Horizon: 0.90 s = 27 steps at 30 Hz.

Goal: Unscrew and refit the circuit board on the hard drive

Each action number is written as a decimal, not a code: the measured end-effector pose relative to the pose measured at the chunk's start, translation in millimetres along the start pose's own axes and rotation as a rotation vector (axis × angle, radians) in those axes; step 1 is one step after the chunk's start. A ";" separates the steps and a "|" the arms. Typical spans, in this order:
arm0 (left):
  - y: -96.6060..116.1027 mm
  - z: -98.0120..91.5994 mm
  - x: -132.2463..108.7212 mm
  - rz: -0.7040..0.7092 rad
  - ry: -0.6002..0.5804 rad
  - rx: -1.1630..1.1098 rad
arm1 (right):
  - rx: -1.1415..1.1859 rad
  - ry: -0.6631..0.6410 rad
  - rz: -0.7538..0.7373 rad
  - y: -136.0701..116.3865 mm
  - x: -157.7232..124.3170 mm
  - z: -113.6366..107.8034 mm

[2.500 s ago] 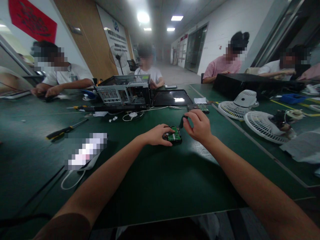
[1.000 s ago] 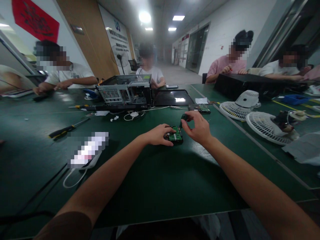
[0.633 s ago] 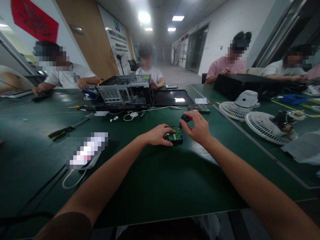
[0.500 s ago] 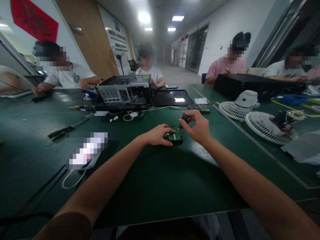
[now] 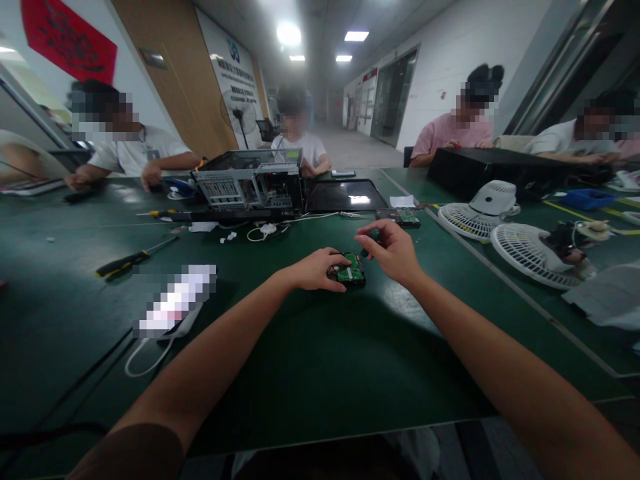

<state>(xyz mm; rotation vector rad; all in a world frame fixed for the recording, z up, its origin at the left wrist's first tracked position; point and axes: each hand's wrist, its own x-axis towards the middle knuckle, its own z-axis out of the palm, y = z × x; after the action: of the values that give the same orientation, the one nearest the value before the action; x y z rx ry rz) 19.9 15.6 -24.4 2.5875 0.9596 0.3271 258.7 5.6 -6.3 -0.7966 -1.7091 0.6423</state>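
Here, left hand (image 5: 314,269) holds drive (image 5: 350,274); right hand (image 5: 394,252) pinches tool (image 5: 367,253).

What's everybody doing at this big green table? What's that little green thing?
A person's left hand holds a small drive flat on the table, green circuit board up. The right hand pinches a small dark tool at the drive's far right corner. Other people sit around the table, which also bears an open computer case and fans.

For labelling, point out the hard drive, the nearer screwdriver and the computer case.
hard drive (image 5: 349,273), head view, green circuit board.
nearer screwdriver (image 5: 134,257), head view, handle.
computer case (image 5: 235,190), head view, rear panel.
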 end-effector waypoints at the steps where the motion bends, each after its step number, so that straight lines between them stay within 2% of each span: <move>1: 0.4 -0.3 -0.1 -0.002 0.001 0.000 | 0.031 -0.003 0.015 -0.3 0.1 0.5; 9: 0.3 -1.2 -0.6 0.016 0.004 0.001 | 0.308 -0.076 0.126 -4.1 4.2 -2.2; 12: -1.6 -0.1 0.2 0.011 -0.001 -0.004 | 0.338 -0.068 0.168 -2.3 5.0 -4.3; 17: -2.9 0.9 1.3 0.018 0.000 0.004 | 0.301 -0.063 0.151 -4.7 4.2 -7.3; 24: -2.0 0.3 0.3 -0.014 -0.011 0.006 | 0.048 -0.067 0.091 -13.4 3.7 -10.1; 27: -1.4 0.0 0.1 -0.019 -0.013 0.006 | 0.091 -0.079 0.161 -15.3 3.0 -9.6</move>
<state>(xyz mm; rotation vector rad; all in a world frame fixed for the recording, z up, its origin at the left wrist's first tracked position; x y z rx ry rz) 19.2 16.6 -24.9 2.5815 0.9820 0.3029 264.5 -1.4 9.6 -0.8600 -1.6851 0.8653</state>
